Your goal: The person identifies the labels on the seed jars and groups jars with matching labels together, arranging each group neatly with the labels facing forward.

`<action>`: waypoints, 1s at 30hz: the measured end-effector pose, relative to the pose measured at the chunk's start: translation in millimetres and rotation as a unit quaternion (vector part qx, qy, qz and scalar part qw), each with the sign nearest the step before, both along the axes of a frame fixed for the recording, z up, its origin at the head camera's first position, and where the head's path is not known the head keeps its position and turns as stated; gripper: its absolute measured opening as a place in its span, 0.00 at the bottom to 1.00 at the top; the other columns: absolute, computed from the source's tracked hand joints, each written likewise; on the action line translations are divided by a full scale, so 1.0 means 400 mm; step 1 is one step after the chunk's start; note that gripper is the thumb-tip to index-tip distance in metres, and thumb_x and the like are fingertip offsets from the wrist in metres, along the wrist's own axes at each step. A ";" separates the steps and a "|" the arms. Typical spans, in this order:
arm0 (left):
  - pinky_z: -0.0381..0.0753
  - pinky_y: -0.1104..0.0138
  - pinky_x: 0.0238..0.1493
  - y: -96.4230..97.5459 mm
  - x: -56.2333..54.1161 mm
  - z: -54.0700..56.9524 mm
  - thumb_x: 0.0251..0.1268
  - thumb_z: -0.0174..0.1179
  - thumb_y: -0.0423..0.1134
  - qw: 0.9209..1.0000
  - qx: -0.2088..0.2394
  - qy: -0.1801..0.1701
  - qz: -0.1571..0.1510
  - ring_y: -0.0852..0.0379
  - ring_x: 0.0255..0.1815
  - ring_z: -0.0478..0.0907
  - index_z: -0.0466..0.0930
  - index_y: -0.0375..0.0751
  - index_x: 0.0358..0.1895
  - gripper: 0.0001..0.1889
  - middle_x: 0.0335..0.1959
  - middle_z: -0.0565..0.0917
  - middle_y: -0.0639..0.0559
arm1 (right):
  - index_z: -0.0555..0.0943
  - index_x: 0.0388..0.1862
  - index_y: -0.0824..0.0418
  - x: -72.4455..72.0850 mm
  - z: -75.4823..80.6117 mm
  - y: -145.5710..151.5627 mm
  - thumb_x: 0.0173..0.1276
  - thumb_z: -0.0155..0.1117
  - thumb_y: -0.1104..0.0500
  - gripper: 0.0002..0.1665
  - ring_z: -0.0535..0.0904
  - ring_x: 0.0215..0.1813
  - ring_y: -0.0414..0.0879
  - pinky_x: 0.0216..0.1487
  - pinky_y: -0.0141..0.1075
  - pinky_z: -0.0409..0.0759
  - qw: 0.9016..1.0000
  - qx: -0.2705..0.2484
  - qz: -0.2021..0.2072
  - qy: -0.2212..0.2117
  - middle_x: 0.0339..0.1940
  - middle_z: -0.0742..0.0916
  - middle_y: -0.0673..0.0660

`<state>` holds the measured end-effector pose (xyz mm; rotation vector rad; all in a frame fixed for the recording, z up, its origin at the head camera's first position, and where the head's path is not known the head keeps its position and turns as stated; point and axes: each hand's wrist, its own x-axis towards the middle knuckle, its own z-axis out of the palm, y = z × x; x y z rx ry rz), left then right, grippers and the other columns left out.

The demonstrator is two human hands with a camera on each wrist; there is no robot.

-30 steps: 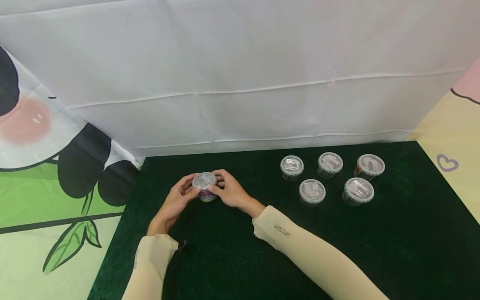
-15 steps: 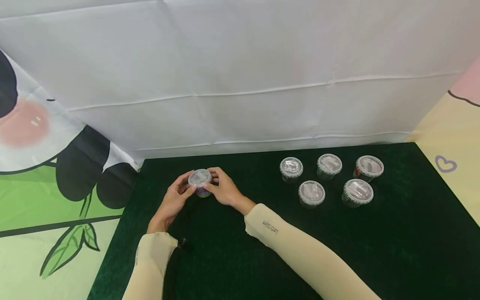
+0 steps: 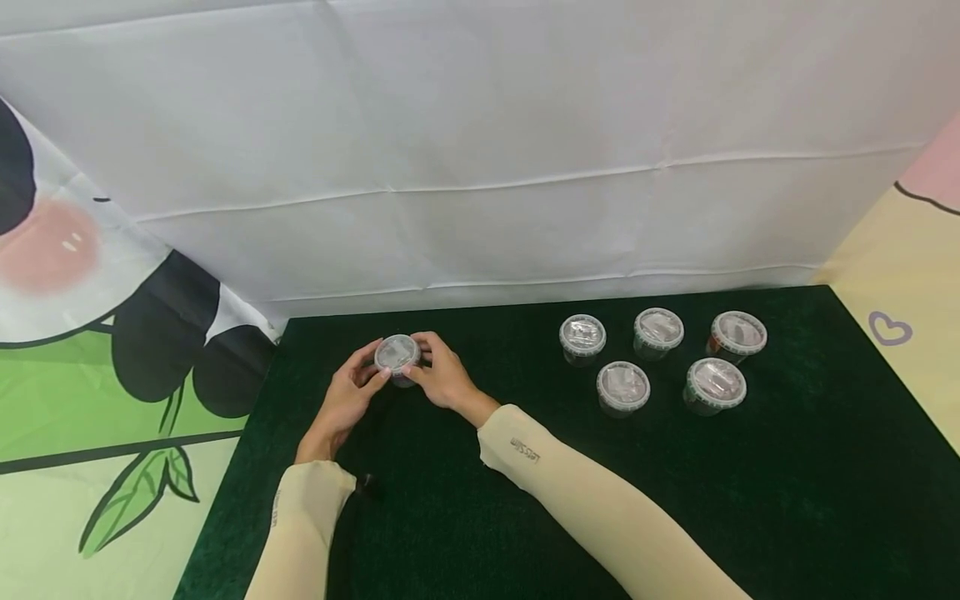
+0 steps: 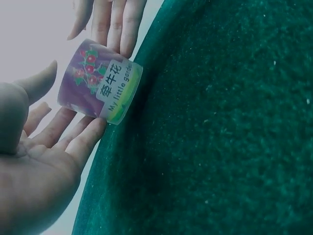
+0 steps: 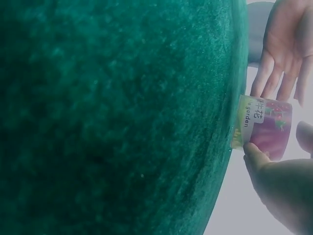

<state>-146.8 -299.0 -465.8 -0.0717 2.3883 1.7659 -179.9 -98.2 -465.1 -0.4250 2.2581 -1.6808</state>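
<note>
A small lidded plastic cup [image 3: 398, 353] stands upright near the left end of the dark green cloth, held between both hands. Its clear lid faces up. A purple label with red flowers and the words "My little garden" shows on the cup [image 4: 95, 78] in the left wrist view. My left hand [image 3: 347, 406] wraps its left side, fingertips on the wall and thumb toward the near rim. From the right, my right hand [image 3: 447, 377] curves round the cup with its thumb at the near side and fingers behind, partly hidden.
Several similar lidded cups stand in two rows on the right: one [image 3: 582, 335] at back left, another [image 3: 624, 387] in front, one [image 3: 716, 385] further right. A white cloth wall [image 3: 480, 225] rises behind the green cloth [image 3: 480, 500]; printed panels flank both sides.
Over the last second both hands have shifted the cup slightly left and away from the body. The right forearm has followed leftward. The cups on the right keep their places.
</note>
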 end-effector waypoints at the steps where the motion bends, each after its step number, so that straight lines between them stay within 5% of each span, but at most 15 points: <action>1: 0.62 0.44 0.80 0.000 -0.001 -0.001 0.84 0.55 0.35 1.000 -0.002 0.001 0.000 0.41 0.81 0.63 0.57 0.44 0.84 0.32 0.83 0.61 0.40 | 0.66 0.79 0.60 0.000 0.000 -0.001 0.80 0.63 0.61 0.32 0.74 0.76 0.56 0.74 0.45 0.76 1.000 0.001 0.000 0.000 0.75 0.76 0.63; 10: 0.75 0.75 0.67 0.003 -0.002 -0.011 0.83 0.55 0.33 1.000 -0.017 0.000 0.002 0.42 0.81 0.63 0.56 0.42 0.84 0.32 0.83 0.60 0.39 | 0.65 0.78 0.62 0.000 -0.007 -0.005 0.81 0.62 0.62 0.32 0.74 0.77 0.56 0.74 0.44 0.76 1.000 0.008 0.003 -0.002 0.76 0.75 0.64; 17: 0.64 0.46 0.80 0.008 -0.003 -0.012 0.84 0.54 0.34 1.000 -0.015 -0.004 0.006 0.40 0.83 0.60 0.55 0.42 0.85 0.32 0.84 0.59 0.38 | 0.65 0.79 0.62 -0.001 -0.005 -0.006 0.81 0.62 0.62 0.32 0.73 0.77 0.56 0.75 0.44 0.75 1.000 0.016 0.003 0.001 0.76 0.76 0.64; 30: 0.62 0.45 0.81 0.014 0.006 -0.018 0.84 0.54 0.34 0.999 -0.010 0.006 0.033 0.41 0.83 0.59 0.53 0.40 0.85 0.33 0.85 0.58 0.40 | 0.63 0.81 0.61 0.002 -0.011 -0.002 0.82 0.60 0.61 0.33 0.71 0.79 0.55 0.75 0.44 0.75 1.000 0.019 0.013 0.005 0.78 0.74 0.64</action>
